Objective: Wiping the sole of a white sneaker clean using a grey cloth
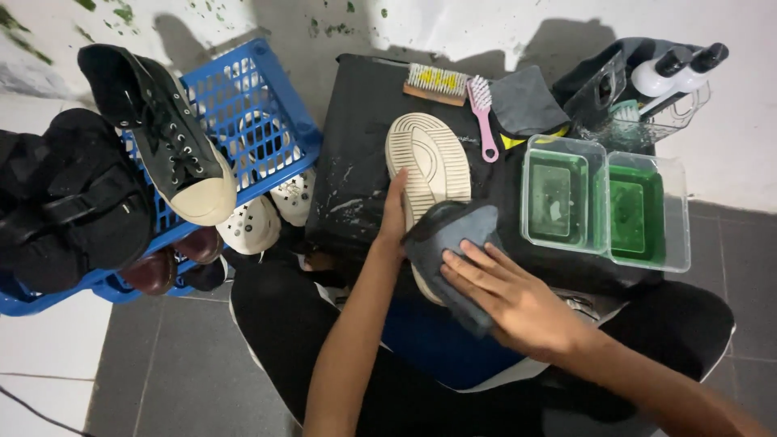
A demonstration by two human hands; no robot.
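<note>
A shoe lies sole-up on a black covered surface (364,146); its cream ridged sole (429,162) faces me. My left hand (394,218) grips the shoe's left side near the heel. My right hand (510,295) presses a grey cloth (449,235) flat against the heel end of the sole, fingers spread over the fabric. The heel part of the shoe is hidden under the cloth.
A wooden scrub brush (435,82), a pink brush (483,113) and a folded grey cloth (526,101) lie at the back. Two clear tubs of green liquid (603,198) stand right. A blue crate (251,113) holds several shoes, a black sneaker (162,129) on top. Bottles (672,73) sit far right.
</note>
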